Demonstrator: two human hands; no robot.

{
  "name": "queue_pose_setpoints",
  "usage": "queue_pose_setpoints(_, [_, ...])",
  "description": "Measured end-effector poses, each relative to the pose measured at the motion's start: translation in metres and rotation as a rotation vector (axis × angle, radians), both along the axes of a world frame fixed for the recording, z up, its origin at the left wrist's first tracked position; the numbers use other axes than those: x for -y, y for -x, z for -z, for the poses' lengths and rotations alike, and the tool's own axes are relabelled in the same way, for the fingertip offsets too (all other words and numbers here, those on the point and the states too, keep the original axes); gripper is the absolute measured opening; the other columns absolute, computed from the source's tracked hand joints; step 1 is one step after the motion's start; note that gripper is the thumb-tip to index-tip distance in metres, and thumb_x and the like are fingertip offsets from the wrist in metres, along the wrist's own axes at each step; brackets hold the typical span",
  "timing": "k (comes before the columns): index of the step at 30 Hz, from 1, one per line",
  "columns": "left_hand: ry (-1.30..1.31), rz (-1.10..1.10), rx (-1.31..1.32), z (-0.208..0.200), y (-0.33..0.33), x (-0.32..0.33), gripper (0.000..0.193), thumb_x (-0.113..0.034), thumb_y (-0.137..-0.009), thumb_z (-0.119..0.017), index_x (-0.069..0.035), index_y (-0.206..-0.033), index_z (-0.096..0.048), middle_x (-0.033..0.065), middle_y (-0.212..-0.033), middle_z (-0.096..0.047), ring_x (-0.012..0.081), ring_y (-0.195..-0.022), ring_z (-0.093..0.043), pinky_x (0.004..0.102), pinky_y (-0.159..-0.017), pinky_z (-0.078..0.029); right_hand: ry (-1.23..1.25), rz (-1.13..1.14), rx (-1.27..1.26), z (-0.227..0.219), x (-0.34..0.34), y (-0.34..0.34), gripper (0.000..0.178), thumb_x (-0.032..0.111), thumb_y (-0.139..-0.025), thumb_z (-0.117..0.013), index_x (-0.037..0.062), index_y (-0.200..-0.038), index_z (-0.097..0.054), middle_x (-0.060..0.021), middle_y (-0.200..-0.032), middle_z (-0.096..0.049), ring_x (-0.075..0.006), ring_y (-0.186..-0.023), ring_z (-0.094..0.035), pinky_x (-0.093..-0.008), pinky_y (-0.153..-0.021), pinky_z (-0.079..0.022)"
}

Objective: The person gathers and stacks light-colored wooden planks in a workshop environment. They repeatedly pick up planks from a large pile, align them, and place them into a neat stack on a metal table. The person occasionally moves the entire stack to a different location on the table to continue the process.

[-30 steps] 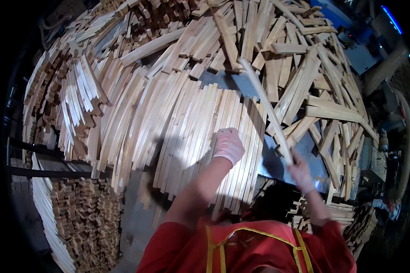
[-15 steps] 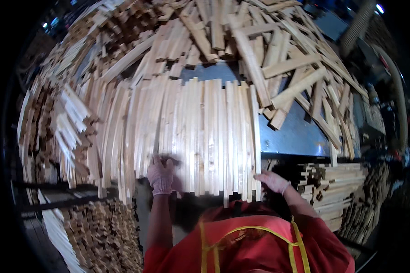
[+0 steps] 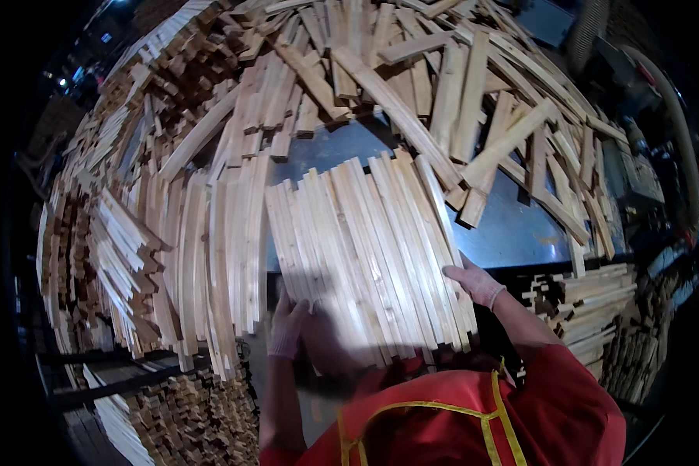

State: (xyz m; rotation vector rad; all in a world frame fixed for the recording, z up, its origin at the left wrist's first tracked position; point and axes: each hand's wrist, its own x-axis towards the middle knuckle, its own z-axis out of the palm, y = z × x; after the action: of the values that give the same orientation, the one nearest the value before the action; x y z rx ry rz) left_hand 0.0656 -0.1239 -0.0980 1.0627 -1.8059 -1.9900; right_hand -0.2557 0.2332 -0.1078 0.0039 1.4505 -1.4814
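Now the person holds a bundle of pale wooden slats [image 3: 369,256] between both gloved hands. The left hand [image 3: 287,326] presses against the near left side of the bundle, and the right hand [image 3: 474,283] lies flat, with the fingers stretched out, against its right edge. The slats stand side by side in one flat row, over the near edge of a grey metal table [image 3: 512,229]. A big loose heap of wood pieces [image 3: 443,85] lies on the far part of the table. More slats [image 3: 210,256] lean just left of the bundle. Neat stacks of sticks [image 3: 590,299] are on the near right.
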Motion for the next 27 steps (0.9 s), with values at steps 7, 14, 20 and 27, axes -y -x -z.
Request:
queue_pose_setpoints(7, [-0.199,-0.062,-0.122,0.06,-0.033,-0.006,0.058,-0.018,-0.098,-0.079,-0.01,-0.148,-0.05,0.009,-0.097,-0.071,0.018,-0.08,-0.069,0.0369,-0.073,-0.06,-0.128,0.018,0.035,-0.017,-0.009,-0.037,0.076,0.009,-0.095,-0.078,0.0005,-0.16,-0.041,-0.0135,-0.133,-0.069,-0.0247,-0.112,-0.07,-0.0384,-0.094,-0.061])
queue_pose_setpoints(14, [-0.586,-0.108,0.079,-0.012,-0.057,-0.08,0.013,-0.018,-0.098,-0.078,-0.019,-0.086,-0.073,-0.004,-0.071,-0.059,0.0063,-0.062,-0.057,0.0255,-0.054,-0.044,0.106,-0.085,0.137,-0.038,-0.005,-0.049,0.081,0.008,-0.088,-0.065,-0.0071,-0.162,-0.035,-0.0213,-0.15,-0.059,-0.0376,-0.132,-0.064,-0.0501,-0.111,-0.057])
queue_pose_setpoints(20, [-0.212,-0.102,-0.213,0.027,-0.056,-0.089,0.136,-0.006,-0.074,-0.088,-0.013,-0.177,0.0,0.015,-0.136,-0.069,0.0221,-0.119,-0.066,0.0346,-0.109,-0.05,-0.204,-0.332,-0.232,-0.026,-0.066,-0.062,0.053,0.034,-0.094,-0.072,-0.0019,-0.134,-0.069,-0.0227,-0.127,-0.073,-0.0323,-0.128,-0.063,-0.0464,-0.11,-0.049])
queue_pose_setpoints(27, [-0.073,-0.021,0.015,-0.147,-0.194,-0.121,0.134,-0.022,-0.081,-0.092,-0.018,-0.178,0.0,0.0157,-0.141,-0.071,0.0192,-0.124,-0.066,0.0362,-0.113,-0.049,-0.043,-0.199,-0.065,-0.086,-0.061,-0.163,0.06,0.031,-0.087,-0.075,-0.0014,-0.136,-0.067,-0.0181,-0.129,-0.072,-0.033,-0.125,-0.063,-0.0516,-0.105,-0.05])
